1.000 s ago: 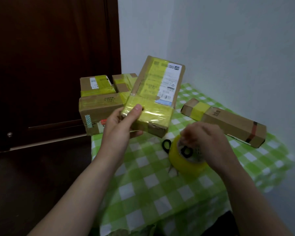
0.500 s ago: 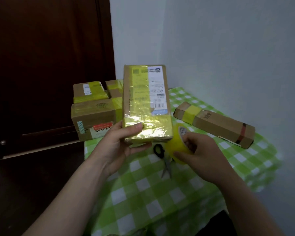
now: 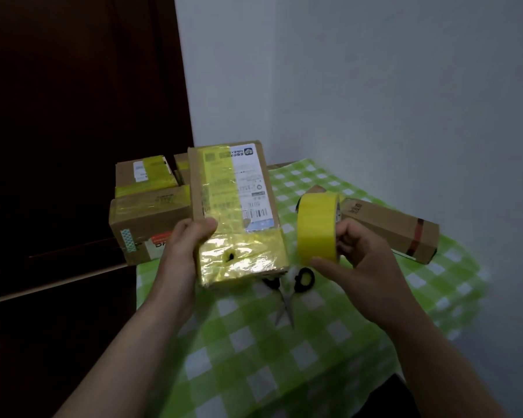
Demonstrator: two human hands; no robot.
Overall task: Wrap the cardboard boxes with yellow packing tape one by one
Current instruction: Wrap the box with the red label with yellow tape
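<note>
Yellow tape (image 3: 239, 260) shines on the lower end of the cardboard box (image 3: 233, 212) and runs up the left part of its front. A white label (image 3: 251, 188) sits on the right part of the front. The tape at the lower end has a small dark hole in it. The box stands almost upright in the middle, with its lower end just over the surface (image 3: 284, 357).

The left hand (image 3: 187, 245) grips the left side of the box, with the thumb pressed on the front. The right hand (image 3: 360, 254) holds the tape roll (image 3: 317, 227) in the air, its fingers curled round it and the thumb at the bottom edge. The roll stands on its edge just beside the box, on the right, not touching it.

Black-handled scissors (image 3: 287, 294) lie on the green and white checked cloth, below the box and the roll. Their blades point toward the person.

A long box (image 3: 390, 227) lies on the right of the surface, behind the roll, with a dark red band near its end. On the left, a big box (image 3: 148, 218) with yellow tape on it has a small box (image 3: 142, 176) on top, also taped. A dark brown door (image 3: 73, 116) is on the left and a pale wall (image 3: 375, 86) is behind.
</note>
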